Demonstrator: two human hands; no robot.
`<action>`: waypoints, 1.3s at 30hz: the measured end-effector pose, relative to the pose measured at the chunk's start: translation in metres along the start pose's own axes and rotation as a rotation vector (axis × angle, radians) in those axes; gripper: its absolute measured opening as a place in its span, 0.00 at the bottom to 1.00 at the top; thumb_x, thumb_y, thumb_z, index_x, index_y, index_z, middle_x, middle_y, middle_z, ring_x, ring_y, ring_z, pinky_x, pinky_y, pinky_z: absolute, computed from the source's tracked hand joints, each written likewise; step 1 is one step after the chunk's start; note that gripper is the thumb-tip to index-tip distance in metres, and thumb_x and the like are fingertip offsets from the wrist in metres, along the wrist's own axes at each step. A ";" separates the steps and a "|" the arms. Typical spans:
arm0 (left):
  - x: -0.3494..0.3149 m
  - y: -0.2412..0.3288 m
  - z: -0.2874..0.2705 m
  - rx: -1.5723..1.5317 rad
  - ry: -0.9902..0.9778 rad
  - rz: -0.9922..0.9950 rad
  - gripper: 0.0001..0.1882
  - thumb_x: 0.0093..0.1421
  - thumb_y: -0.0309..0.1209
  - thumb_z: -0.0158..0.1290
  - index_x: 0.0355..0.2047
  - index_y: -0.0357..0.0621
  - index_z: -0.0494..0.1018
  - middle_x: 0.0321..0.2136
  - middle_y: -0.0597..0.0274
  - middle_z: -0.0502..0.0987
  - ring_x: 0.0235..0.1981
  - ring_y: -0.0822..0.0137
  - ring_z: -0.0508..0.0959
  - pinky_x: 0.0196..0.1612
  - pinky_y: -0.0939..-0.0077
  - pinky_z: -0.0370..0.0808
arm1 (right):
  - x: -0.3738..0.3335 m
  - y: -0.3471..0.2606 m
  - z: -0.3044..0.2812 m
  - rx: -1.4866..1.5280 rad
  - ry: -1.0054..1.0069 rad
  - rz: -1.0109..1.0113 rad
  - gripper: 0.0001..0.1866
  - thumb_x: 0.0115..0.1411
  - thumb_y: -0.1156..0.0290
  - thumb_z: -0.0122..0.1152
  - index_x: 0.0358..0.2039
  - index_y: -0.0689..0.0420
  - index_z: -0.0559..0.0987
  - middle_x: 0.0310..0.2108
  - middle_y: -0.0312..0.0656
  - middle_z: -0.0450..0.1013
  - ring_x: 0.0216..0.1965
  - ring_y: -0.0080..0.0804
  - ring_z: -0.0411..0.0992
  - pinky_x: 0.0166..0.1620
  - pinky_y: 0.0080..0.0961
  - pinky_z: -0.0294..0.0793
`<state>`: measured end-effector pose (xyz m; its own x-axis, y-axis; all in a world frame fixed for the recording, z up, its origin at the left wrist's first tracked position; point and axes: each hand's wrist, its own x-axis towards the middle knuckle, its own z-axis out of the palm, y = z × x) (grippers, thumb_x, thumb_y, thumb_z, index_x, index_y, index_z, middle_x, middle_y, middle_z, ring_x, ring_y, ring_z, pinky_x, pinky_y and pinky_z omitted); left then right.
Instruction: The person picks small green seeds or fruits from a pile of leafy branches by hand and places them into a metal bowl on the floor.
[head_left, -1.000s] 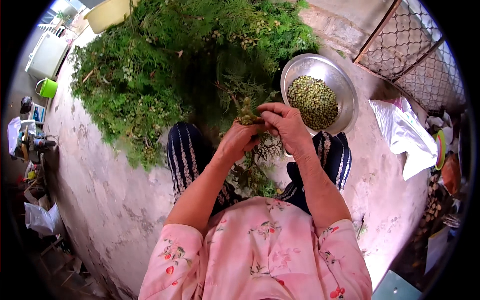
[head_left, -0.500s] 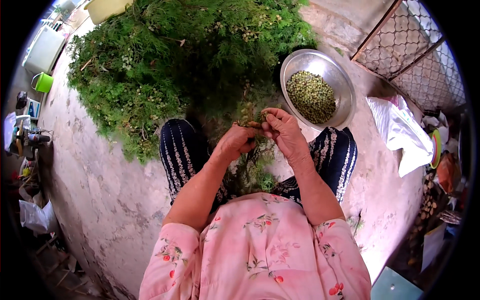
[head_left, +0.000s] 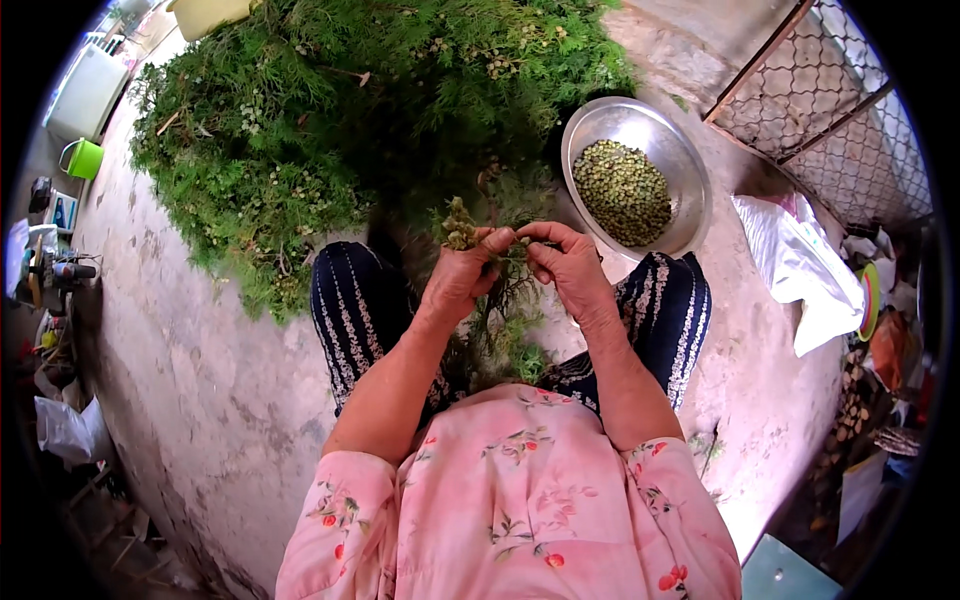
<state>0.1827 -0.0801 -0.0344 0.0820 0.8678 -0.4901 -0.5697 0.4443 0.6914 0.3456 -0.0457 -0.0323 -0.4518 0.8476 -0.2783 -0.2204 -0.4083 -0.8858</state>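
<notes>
My left hand (head_left: 463, 280) is closed round a cypress sprig (head_left: 458, 225), whose clustered pale green cones stick up above the fist. Thin stems trail below it between my knees. Close against the left thumb, my right hand (head_left: 568, 265) is closed in a pinch on the same sprig; what exactly lies between its fingertips is mostly hidden. Beyond my right knee stands a metal basin (head_left: 693, 200), with a heap of small round green cones (head_left: 622, 192) inside. A large pile of leafy cypress branches (head_left: 270, 150) spreads in front of me and to the left.
At the right lie a white sack (head_left: 800, 270) and a wire mesh panel (head_left: 800, 110). A green bucket (head_left: 83, 159) and a pale bin (head_left: 88, 92) stand at the far left. My knees in dark striped trousers (head_left: 350, 310) flank my hands on the concrete floor (head_left: 200, 380).
My left hand has turned and risen slightly, so the cone cluster now points up above it. My right hand's fingers have moved in and down, next to the left thumb.
</notes>
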 end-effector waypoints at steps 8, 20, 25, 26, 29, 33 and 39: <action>-0.001 -0.001 0.000 0.098 0.078 0.040 0.07 0.51 0.34 0.57 0.23 0.47 0.71 0.17 0.76 0.67 0.14 0.82 0.62 0.14 0.87 0.53 | -0.002 0.008 0.004 -0.213 0.184 -0.114 0.09 0.52 0.79 0.54 0.36 0.62 0.74 0.20 0.31 0.67 0.18 0.13 0.62 0.20 0.10 0.60; 0.000 -0.008 0.001 0.431 -0.041 0.332 0.15 0.50 0.26 0.58 0.39 0.42 0.71 0.29 0.67 0.75 0.27 0.78 0.73 0.28 0.84 0.70 | -0.003 0.005 0.004 -0.565 0.123 -0.088 0.11 0.47 0.76 0.58 0.33 0.64 0.75 0.22 0.38 0.71 0.21 0.20 0.68 0.24 0.18 0.67; 0.005 -0.016 -0.004 0.418 -0.121 0.426 0.13 0.49 0.22 0.57 0.37 0.39 0.72 0.29 0.65 0.76 0.29 0.76 0.74 0.32 0.81 0.73 | 0.000 0.003 0.009 -0.751 0.057 -0.049 0.13 0.44 0.78 0.52 0.33 0.68 0.74 0.23 0.35 0.69 0.24 0.17 0.64 0.27 0.15 0.65; 0.006 -0.016 -0.004 0.465 -0.142 0.449 0.11 0.49 0.22 0.57 0.35 0.39 0.73 0.28 0.64 0.76 0.29 0.76 0.74 0.33 0.81 0.73 | 0.000 0.003 0.009 -0.739 0.053 0.002 0.14 0.43 0.79 0.50 0.33 0.68 0.74 0.23 0.35 0.70 0.25 0.18 0.64 0.29 0.16 0.65; 0.009 -0.017 -0.003 0.601 -0.107 0.501 0.09 0.48 0.23 0.58 0.32 0.37 0.75 0.25 0.64 0.77 0.27 0.77 0.74 0.31 0.82 0.72 | 0.006 0.013 0.000 -0.804 0.030 -0.076 0.13 0.43 0.78 0.50 0.32 0.67 0.74 0.22 0.36 0.69 0.25 0.17 0.64 0.28 0.16 0.65; 0.007 -0.015 0.000 0.824 -0.073 0.575 0.10 0.47 0.24 0.59 0.32 0.36 0.75 0.24 0.64 0.77 0.25 0.79 0.72 0.28 0.82 0.70 | 0.006 0.010 0.000 -0.866 -0.024 -0.165 0.11 0.45 0.78 0.51 0.31 0.68 0.74 0.22 0.40 0.69 0.24 0.20 0.64 0.28 0.18 0.65; 0.008 -0.016 -0.006 1.140 -0.002 0.724 0.08 0.48 0.26 0.59 0.28 0.37 0.74 0.21 0.68 0.75 0.22 0.79 0.70 0.25 0.80 0.68 | -0.004 0.008 0.011 -0.941 0.037 -0.365 0.06 0.47 0.77 0.52 0.26 0.64 0.74 0.21 0.54 0.68 0.22 0.46 0.69 0.27 0.33 0.66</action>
<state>0.1877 -0.0812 -0.0524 0.0562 0.9839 0.1698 0.5054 -0.1747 0.8450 0.3360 -0.0566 -0.0344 -0.4627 0.8836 0.0714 0.4387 0.2983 -0.8477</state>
